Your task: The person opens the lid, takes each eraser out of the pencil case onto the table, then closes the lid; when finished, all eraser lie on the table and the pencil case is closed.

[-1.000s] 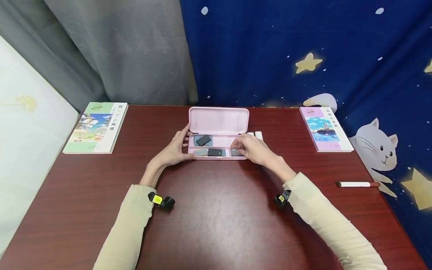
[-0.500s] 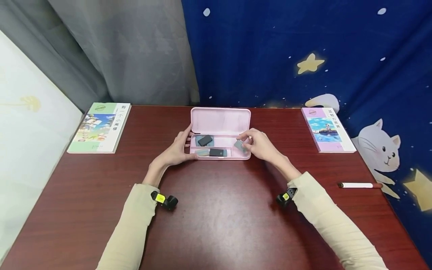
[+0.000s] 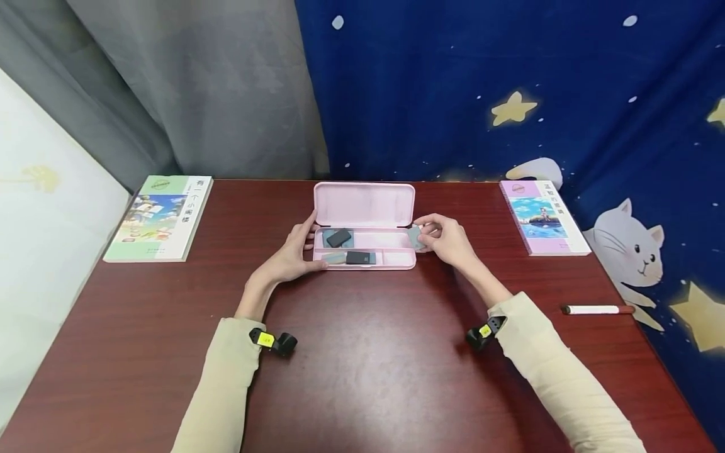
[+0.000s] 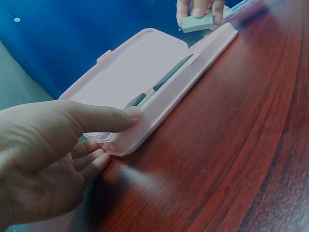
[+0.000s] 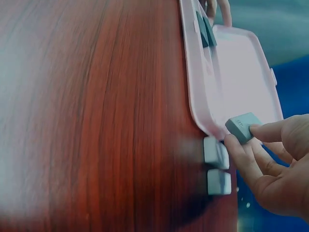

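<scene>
An open pink pencil case [image 3: 364, 204] lies near the table's back edge, its lid tipped back. My left hand [image 3: 287, 255] holds its left end, thumb on the front wall and fingers around the end. Between thumb and fingers, my right hand [image 3: 449, 240] pinches a grey-green eraser [image 5: 241, 126] just above the case's right end. In the case's left part lie a dark block [image 3: 338, 238] on a grey-blue piece, and a black-and-grey block [image 3: 358, 258] beside a pale green one. Two whitish blocks [image 5: 218, 182] sit on the table by the right end, mostly hidden by my hand in the head view.
A green-and-white book [image 3: 158, 217] lies at the back left, a purple-and-white book [image 3: 544, 217] at the back right. Near the right edge is a white marker [image 3: 597, 309] with a dark tip. Grey and blue curtains [image 3: 396, 94] hang behind the table [image 3: 362, 365].
My right hand has lifted the grey-green eraser from the case's front right compartment and moved it right, over the case's right end. My left hand stays on the case.
</scene>
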Demonstrator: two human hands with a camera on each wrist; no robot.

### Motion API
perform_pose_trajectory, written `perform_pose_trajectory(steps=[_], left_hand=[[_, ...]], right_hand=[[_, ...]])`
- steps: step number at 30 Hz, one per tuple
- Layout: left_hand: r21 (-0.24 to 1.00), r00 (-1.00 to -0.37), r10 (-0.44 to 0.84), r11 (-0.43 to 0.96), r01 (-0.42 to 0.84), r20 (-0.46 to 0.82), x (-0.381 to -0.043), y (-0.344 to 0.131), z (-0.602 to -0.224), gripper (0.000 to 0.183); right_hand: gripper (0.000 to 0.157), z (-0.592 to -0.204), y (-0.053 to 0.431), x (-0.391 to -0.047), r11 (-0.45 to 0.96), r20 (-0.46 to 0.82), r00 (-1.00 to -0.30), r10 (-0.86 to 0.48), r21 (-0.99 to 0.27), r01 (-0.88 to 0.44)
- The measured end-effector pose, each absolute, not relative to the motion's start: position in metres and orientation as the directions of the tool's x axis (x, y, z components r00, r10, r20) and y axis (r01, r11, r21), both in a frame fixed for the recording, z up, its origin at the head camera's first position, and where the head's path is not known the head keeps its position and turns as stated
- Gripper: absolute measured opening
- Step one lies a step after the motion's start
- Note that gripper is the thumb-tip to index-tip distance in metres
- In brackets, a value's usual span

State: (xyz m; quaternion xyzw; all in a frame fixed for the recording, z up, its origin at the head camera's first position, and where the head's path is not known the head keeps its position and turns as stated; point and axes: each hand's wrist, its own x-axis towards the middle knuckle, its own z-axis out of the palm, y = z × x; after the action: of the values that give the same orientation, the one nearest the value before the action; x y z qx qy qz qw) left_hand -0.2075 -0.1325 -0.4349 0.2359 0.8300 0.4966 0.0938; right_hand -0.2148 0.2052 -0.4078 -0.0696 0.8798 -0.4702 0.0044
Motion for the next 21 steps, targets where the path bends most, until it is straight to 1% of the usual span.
perform_pose_trajectory(steps=[5,8,21], left_hand=[[0.881,-0.867,0.492,0.375,0.288,0.075,-0.195,-0.129,-0.412,0.101],[0.88,-0.867,0.493,0.379,0.287,0.07,-0.192,-0.129,-0.407,0.1],[0.894,-0.861,0.5,0.337,0.295,0.095,-0.193,-0.13,-0.408,0.099]], right_hand=[[0.029,-0.41,0.215,-0.215,0.397,-0.011,-0.995,-0.102,-0.917,-0.03],[0.03,-0.411,0.22,-0.215,0.328,-0.041,-0.994,-0.1,-0.945,0.006],[0.033,-0.415,0.244,-0.217,0.172,-0.099,-0.992,-0.075,-0.982,0.085]])
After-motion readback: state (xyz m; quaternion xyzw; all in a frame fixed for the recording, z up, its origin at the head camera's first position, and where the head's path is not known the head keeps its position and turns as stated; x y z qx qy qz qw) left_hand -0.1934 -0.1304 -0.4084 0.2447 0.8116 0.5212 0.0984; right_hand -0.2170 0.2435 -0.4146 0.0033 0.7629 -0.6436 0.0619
